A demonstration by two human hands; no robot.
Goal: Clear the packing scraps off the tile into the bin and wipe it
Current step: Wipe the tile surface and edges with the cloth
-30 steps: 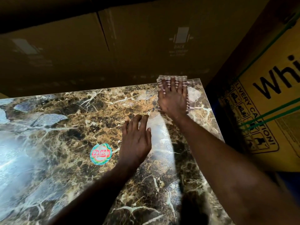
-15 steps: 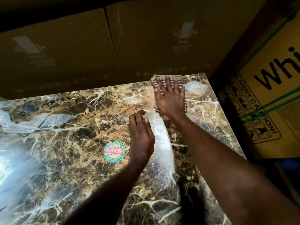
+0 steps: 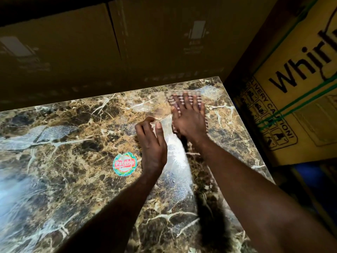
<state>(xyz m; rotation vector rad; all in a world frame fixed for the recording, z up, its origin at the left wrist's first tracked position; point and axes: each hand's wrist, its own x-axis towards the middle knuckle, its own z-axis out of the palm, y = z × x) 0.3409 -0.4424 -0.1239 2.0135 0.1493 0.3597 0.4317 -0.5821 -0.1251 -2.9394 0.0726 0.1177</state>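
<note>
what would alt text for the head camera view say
A person's right hand presses a checked cloth flat on a glossy brown marble tile near its far right corner. The left hand rests beside a round sticker; cardboard boxes surround it.

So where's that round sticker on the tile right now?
The round sticker sits on the marble tile near the middle of the head view, just left of the left hand and apart from the cloth.
</note>
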